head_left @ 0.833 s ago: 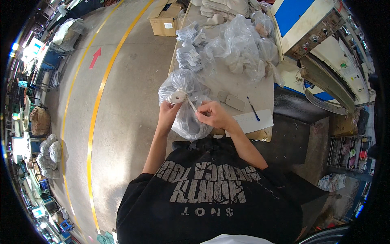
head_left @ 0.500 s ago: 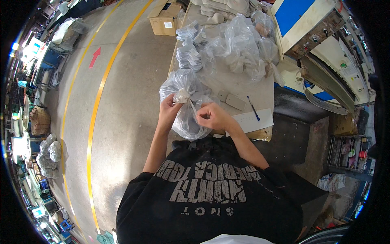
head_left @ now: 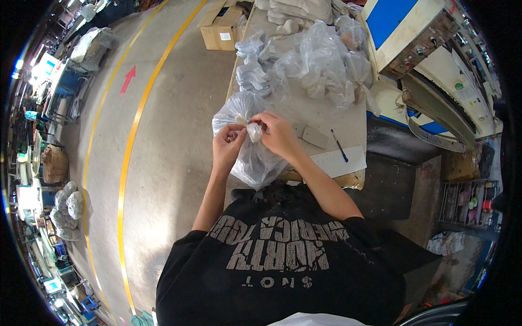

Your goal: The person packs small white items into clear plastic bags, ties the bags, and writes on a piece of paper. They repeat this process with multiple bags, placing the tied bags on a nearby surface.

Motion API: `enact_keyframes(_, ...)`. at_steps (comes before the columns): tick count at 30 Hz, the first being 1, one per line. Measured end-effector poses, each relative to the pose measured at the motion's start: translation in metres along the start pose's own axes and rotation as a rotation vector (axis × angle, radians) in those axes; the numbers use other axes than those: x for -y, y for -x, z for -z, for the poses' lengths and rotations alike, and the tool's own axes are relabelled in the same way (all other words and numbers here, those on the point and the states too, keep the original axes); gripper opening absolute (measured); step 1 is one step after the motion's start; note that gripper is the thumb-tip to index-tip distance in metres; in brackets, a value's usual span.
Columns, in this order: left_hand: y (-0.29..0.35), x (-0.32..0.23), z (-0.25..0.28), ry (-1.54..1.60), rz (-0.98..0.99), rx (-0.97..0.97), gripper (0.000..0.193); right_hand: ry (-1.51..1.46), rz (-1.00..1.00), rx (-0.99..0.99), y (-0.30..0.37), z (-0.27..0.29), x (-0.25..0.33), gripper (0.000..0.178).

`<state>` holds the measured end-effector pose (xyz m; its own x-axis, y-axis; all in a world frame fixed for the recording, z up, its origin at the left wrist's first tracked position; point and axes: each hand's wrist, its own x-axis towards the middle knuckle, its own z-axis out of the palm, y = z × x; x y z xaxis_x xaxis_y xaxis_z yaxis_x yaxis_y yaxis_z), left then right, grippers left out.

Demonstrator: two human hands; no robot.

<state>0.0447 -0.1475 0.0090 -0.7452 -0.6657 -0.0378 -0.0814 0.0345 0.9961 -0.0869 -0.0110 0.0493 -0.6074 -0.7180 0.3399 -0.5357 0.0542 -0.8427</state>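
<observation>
A filled clear plastic bag (head_left: 255, 167) sits at the near left corner of the table, its neck gathered into a bunched twist (head_left: 254, 132). My left hand (head_left: 227, 145) pinches the left side of this gathered neck. From the right, my right hand (head_left: 277, 136) has its thumb and fingers closed at the same bunch, with the fingertips of both hands close together. A thin strip showed at the neck earlier; my fingers now hide most of it. What fills the bag is blurred by the plastic.
Right of the bag lie two grey flat pads (head_left: 314, 137), a blue pen (head_left: 339, 145) and a white paper sheet (head_left: 340, 162). Farther back are stacked pale cut pieces (head_left: 253, 76) and more clear bags (head_left: 318, 60). A cardboard box (head_left: 219, 33) stands beyond the table's left edge; a machine (head_left: 416, 46) is at right.
My right hand has moved left and up from beside the neck onto the bunched twist. My left hand stays at the neck, and the twist has tipped slightly to the right.
</observation>
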Motion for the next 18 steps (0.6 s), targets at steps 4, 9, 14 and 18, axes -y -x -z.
enact_keyframes(4,-0.002,-0.007,0.003,0.058,0.062,0.006,0.023,-0.015,0.034,0.008,-0.007,-0.007,-0.007,0.014)
enact_keyframes(9,-0.004,-0.018,0.003,0.071,0.044,-0.039,0.019,0.006,0.069,0.033,-0.012,-0.012,-0.014,0.014)
enact_keyframes(14,-0.008,-0.011,0.010,0.048,0.099,0.027,0.023,0.058,0.099,0.020,-0.013,-0.013,-0.012,0.014)
enact_keyframes(18,-0.009,-0.007,0.008,0.129,0.089,0.031,0.022,-0.060,0.030,0.067,-0.014,-0.012,-0.005,0.014)
